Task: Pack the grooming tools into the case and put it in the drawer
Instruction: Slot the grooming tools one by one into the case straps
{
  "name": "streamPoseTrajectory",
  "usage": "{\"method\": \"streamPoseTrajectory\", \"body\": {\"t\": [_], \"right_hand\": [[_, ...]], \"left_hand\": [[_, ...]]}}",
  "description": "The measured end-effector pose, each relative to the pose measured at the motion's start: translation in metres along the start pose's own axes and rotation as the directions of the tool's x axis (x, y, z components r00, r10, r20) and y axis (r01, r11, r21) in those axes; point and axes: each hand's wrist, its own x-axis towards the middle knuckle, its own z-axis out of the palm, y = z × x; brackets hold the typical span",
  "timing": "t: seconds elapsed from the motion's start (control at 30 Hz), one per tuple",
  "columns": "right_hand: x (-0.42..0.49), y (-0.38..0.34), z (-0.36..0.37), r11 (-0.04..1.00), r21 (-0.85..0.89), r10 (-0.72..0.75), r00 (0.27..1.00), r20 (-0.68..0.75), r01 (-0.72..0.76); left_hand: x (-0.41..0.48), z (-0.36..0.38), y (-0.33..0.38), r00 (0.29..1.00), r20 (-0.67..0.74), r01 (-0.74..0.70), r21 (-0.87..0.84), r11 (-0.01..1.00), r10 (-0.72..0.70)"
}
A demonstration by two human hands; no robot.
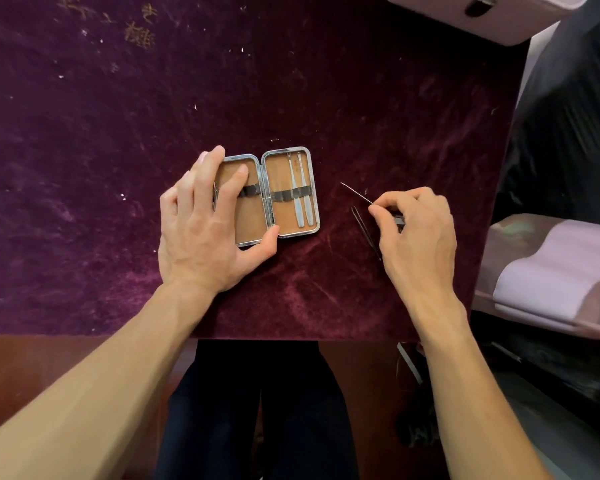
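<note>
pressing down on the left half of the open case [280,174] with the left hand [201,230]: fingers [231,188] spread and nearly straight across the tan lining, thumb against the near rim, gripping nothing. lying flat near the middle of the bench [118,168], on purple velvet, both halves facing up. tucked under the dark elastic band in the right half, two silver tools [302,195], side by side, lengthwise along the lining. pinching a thin pointed tool [355,192] in the right hand [416,233], just right of the case and apart from it: fingers [395,199] curled in, thumb and forefinger closed on the dark handle end, needle tip aimed away and to the left, low over the cloth. touching the velvet or not, cannot tell. just beside that hand, dark tweezers [362,226] flat on the velvet, near end hidden under the palm. at the far right corner, a pale pink box [499,26]. off the right edge, a pale lilac surface [555,271], too blurred to name.
</note>
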Motion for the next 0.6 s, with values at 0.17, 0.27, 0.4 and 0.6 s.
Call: {"method": "streamPoseTrajectory", "body": {"t": [0.17, 0.27, 0.4, 0.6], "right_hand": [[-0.004, 0.000, -0.007, 0.978, 0.196, 0.070, 0.997, 0.040, -0.077], [-0.009, -0.003, -0.009, 0.942, 0.307, 0.115, 0.990, 0.076, -0.133], [-0.013, -0.008, -0.008, 0.746, 0.600, 0.166, 0.954, 0.251, -0.288], [-0.023, -0.023, 0.001, 0.466, 0.734, 0.208, 0.868, 0.451, -0.494]], "left_hand": [[0.000, -0.001, 0.001, 1.000, -0.008, -0.001, 0.006, 1.000, 0.001], [0.000, 0.000, 0.001, 1.000, -0.016, -0.003, 0.012, 1.000, 0.003], [-0.001, 0.001, 0.000, 1.000, -0.017, -0.006, 0.020, 1.000, 0.006], [0.000, 0.000, 0.000, 1.000, -0.024, -0.004, 0.028, 1.000, 0.005]]}}
